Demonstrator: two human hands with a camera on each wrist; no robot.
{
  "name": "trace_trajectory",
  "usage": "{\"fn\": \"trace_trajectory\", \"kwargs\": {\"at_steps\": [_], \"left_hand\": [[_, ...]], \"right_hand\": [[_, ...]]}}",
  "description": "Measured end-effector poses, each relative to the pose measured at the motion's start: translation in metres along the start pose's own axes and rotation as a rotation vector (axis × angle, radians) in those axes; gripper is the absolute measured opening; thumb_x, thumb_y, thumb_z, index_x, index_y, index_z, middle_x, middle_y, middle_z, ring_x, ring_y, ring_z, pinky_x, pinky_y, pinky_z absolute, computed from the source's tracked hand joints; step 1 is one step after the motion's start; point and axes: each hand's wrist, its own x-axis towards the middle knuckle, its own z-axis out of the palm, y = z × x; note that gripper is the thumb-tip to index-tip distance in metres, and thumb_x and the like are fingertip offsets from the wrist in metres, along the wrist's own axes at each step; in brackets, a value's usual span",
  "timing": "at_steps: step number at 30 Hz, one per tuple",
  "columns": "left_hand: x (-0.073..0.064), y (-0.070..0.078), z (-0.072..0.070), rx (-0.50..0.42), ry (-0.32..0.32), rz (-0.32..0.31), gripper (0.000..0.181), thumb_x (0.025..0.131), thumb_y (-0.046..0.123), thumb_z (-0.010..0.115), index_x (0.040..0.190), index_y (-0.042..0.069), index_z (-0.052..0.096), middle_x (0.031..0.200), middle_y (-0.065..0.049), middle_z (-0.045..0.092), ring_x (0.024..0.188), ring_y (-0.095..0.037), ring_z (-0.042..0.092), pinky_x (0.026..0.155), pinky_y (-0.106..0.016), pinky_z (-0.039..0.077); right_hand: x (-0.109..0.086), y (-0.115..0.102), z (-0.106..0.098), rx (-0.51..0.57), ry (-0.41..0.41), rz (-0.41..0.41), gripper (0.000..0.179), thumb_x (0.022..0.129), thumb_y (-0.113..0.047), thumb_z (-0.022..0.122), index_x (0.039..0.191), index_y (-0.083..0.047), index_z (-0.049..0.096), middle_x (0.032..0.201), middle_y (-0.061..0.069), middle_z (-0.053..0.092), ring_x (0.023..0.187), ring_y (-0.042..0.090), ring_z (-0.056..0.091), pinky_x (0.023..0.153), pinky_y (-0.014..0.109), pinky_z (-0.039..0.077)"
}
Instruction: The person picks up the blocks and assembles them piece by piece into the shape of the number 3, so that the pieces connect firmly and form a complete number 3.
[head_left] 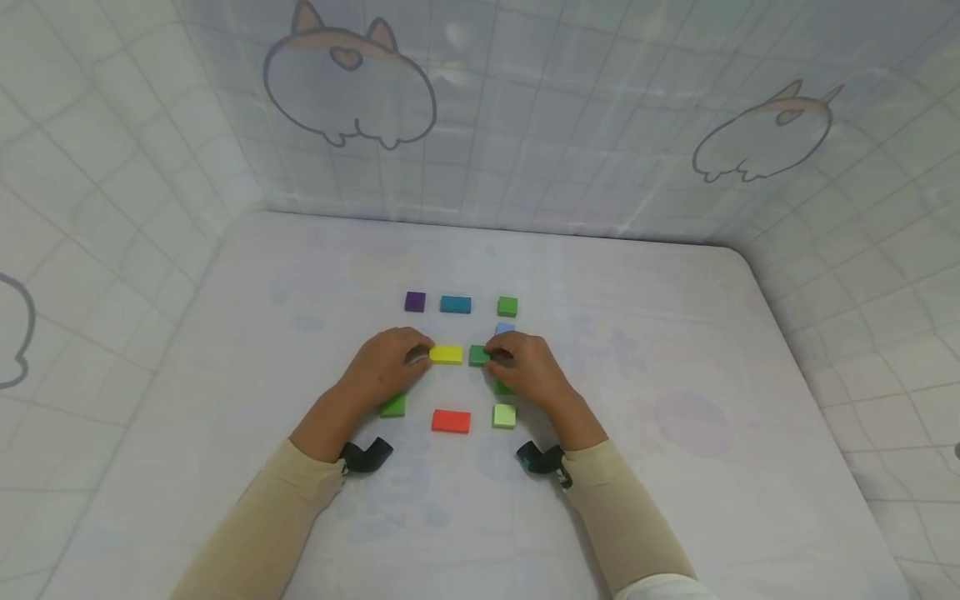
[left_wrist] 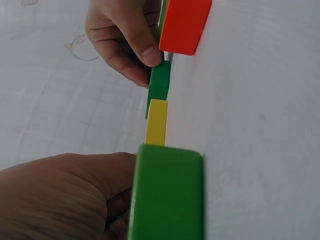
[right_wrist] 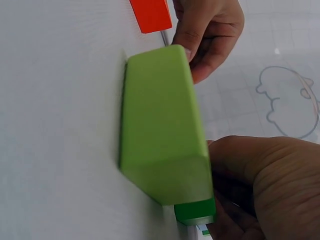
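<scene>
My left hand (head_left: 384, 364) pinches the left end of a yellow block (head_left: 447, 355) between thumb and forefinger. Facing it, my right hand (head_left: 531, 368) pinches the right end of a dark green block (head_left: 477, 356), with a narrow gap between the two blocks. In the left wrist view the right thumb lies on the dark green block (left_wrist: 159, 80), in line with the yellow block (left_wrist: 156, 121). A green block (head_left: 393, 406) sits below the left hand. Beside the right hand are a light blue block (head_left: 505, 328) and another green block (head_left: 503, 388), both partly hidden by it.
Behind the hands lie a purple block (head_left: 415, 302), a teal block (head_left: 455, 305) and a green block (head_left: 507, 307). In front are a red block (head_left: 451, 422) and a light green block (head_left: 504, 416). Patterned curtain-like walls (head_left: 525, 125) border the white surface (head_left: 637, 333).
</scene>
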Motion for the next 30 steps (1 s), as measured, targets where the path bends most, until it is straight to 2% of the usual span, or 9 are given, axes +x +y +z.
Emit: {"fn": "trace_trajectory", "kwargs": {"at_steps": [10,30], "left_hand": [[0.0001,0.0028,-0.0011,0.006,-0.010,-0.007,0.033,0.095,0.026,0.069,0.125,0.013,0.067,0.128,-0.004,0.066,0.121,-0.025,0.058,0.105,-0.048,0.048],[0.0005,0.0039,0.0030,0.038,0.019,0.008,0.033,0.093,0.027,0.070,0.124,0.015,0.069,0.123,-0.002,0.068,0.115,-0.023,0.060,0.102,-0.045,0.050]], "right_hand": [[0.0001,-0.0029,0.0007,-0.003,0.005,-0.005,0.024,0.088,-0.015,0.077,0.112,-0.012,0.073,0.114,-0.001,0.070,0.107,0.013,0.063,0.095,0.031,0.054],[0.0003,-0.0060,0.0040,-0.029,0.001,0.006,0.025,0.089,-0.016,0.076,0.114,-0.013,0.073,0.118,-0.001,0.070,0.111,0.014,0.063,0.099,0.033,0.053]]}}
